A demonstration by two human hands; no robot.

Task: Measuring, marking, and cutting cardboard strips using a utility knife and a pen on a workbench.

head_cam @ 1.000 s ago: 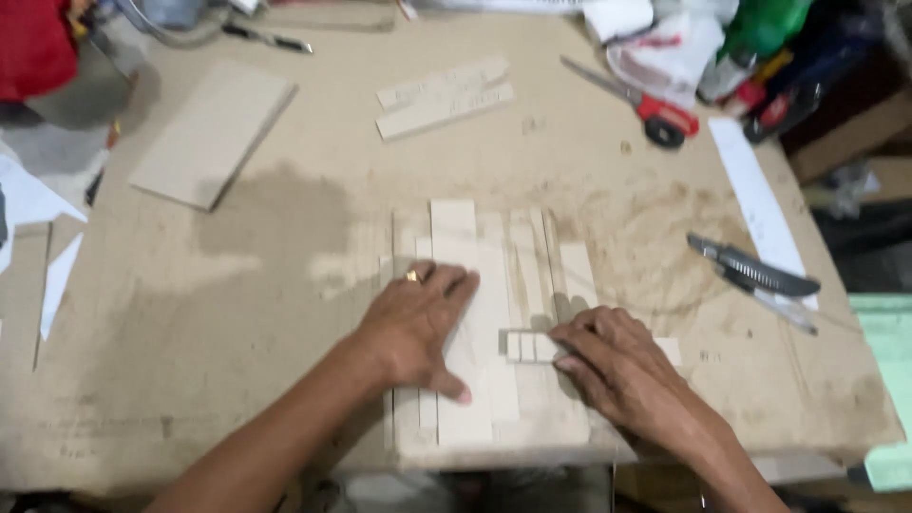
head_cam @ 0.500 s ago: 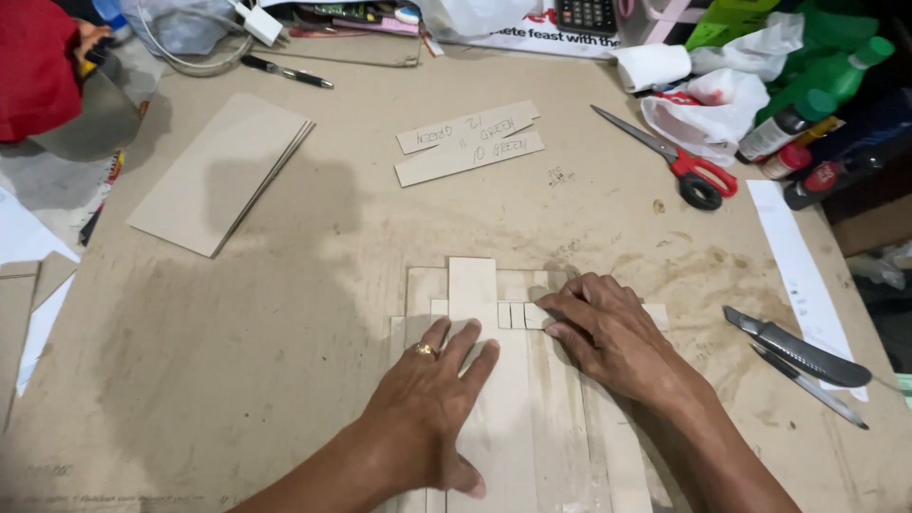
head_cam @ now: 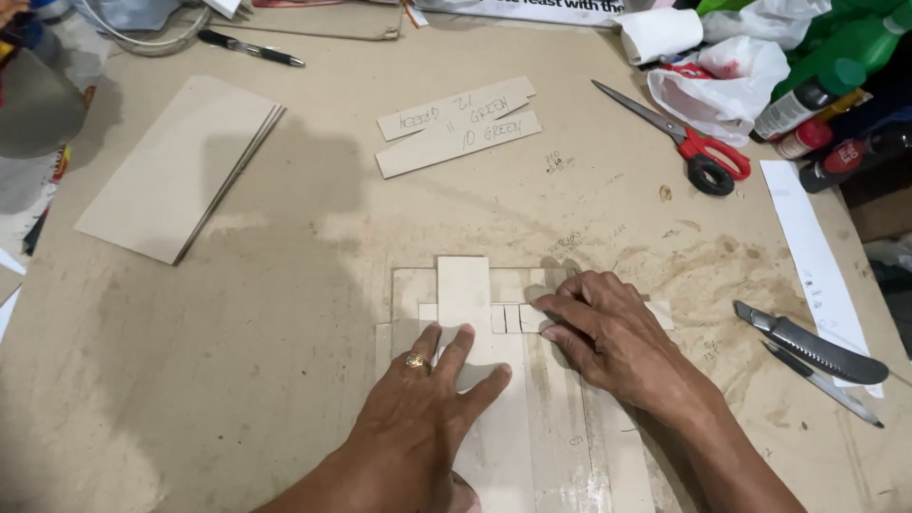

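Dusty brown board covers the worktable [head_cam: 285, 361] we look down on, and we take the tall cardboard strip [head_cam: 465, 285] near its front edge as our landmark. That strip lies upright across a flat layer of pale cardboard pieces [head_cam: 560, 427], with a row of small cut squares [head_cam: 508, 318] touching its right side.

Our left hand [head_cam: 427, 399] lies flat on the strip's lower part, fingers spread, palm down, gripping nothing; a gold ring [head_cam: 416, 360] shows on one finger. Our right hand [head_cam: 608, 332] rests just right of the strip, fingers extended and pressing on the cardboard, fingertips at the small squares, also clasping nothing.

Well beyond the strip lie two labelled cardboard slats [head_cam: 461, 123]. Far to the strip's left sits a stack of cardboard sheets [head_cam: 180, 166]. Up and to its right are red-handled scissors [head_cam: 679, 138], and farther right, level with the hands, a utility knife [head_cam: 807, 342] beside a white paper strip [head_cam: 807, 247]. A black pen [head_cam: 249, 47] lies far beyond, toward the left.
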